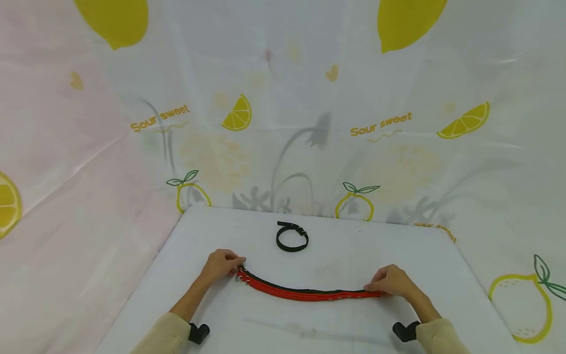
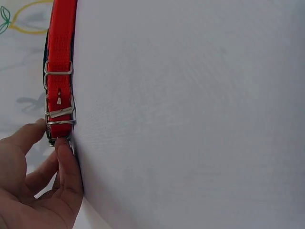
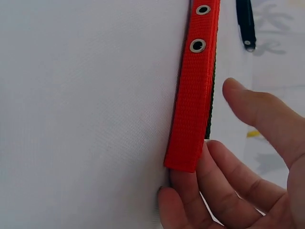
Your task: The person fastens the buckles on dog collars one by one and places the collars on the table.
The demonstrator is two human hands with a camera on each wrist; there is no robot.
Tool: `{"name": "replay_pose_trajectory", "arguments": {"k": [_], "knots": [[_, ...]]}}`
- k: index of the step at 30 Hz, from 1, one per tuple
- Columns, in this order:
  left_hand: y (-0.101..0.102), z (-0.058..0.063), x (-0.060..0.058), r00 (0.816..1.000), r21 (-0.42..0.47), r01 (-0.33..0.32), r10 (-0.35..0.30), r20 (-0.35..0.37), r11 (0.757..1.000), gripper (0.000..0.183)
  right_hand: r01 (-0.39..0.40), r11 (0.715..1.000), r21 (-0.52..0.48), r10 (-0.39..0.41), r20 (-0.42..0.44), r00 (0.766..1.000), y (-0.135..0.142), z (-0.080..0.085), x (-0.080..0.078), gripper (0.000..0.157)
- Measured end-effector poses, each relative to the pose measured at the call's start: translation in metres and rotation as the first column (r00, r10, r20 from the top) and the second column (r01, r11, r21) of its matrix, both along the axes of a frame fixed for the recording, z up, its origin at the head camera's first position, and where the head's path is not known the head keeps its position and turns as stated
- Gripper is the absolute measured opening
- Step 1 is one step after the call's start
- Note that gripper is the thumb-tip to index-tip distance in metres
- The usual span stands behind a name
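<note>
A red webbing collar (image 1: pixel 305 297) with metal eyelets and buckle hardware stretches in a shallow curve across the white table, a dark strap (image 1: pixel 283 286) running along its far edge. At the buckle (image 2: pixel 60 113) end, my left hand (image 1: pixel 221 264) pinches the collar between thumb and fingers. My right hand (image 1: pixel 389 281) is at the eyelet end. In the right wrist view its fingers (image 3: pixel 224 195) touch the collar's tip from beneath, and its thumb (image 3: pixel 252 102) stands apart from the strap. The dark strap's ends are mostly hidden behind the red one.
Farther back on the white table (image 1: pixel 247 223) lies a black buckled collar (image 1: pixel 292 249) closed into a loop. A lemon-printed curtain (image 1: pixel 283 147) rises behind the table and along its sides. Dark wrist mounts (image 1: pixel 199 333) sit at both cuffs.
</note>
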State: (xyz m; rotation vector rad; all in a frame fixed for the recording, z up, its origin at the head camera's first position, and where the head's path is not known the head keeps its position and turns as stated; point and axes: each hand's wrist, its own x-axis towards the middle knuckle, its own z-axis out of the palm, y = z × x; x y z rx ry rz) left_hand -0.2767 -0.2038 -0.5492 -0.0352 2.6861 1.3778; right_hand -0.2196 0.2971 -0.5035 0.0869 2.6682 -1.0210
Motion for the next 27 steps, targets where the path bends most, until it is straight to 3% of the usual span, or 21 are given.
{"name": "replay_pose_trajectory", "arguments": {"k": [6, 11, 18, 22, 27], "knots": [[0.004, 0.007, 0.003, 1.000, 0.010, -0.011, 0.011, -0.010, 1.000, 0.018, -0.014, 1.000, -0.011, 0.014, -0.027, 1.000, -0.001, -0.004, 0.002, 0.020], [0.007, 0.006, 0.001, 0.999, 0.037, -0.033, 0.034, -0.029, 0.999, 0.014, -0.041, 0.999, -0.017, 0.040, -0.040, 0.998, 0.000, -0.008, 0.002, 0.015], [0.012, 0.005, -0.002, 0.992, 0.047, -0.063, 0.067, -0.102, 0.997, 0.009, -0.178, 0.984, 0.008, 0.178, -0.150, 0.973, 0.001, -0.015, 0.000, 0.007], [0.016, 0.008, -0.006, 0.988, 0.187, -0.088, 0.110, -0.105, 0.978, 0.015, -0.169, 0.985, -0.030, 0.157, -0.238, 0.958, -0.001, -0.015, 0.000, 0.007], [0.019, 0.009, -0.011, 0.989, 0.401, -0.099, 0.136, -0.065, 0.911, 0.024, -0.084, 0.983, -0.164, 0.028, -0.320, 0.947, -0.003, -0.016, 0.000, 0.014]]}}
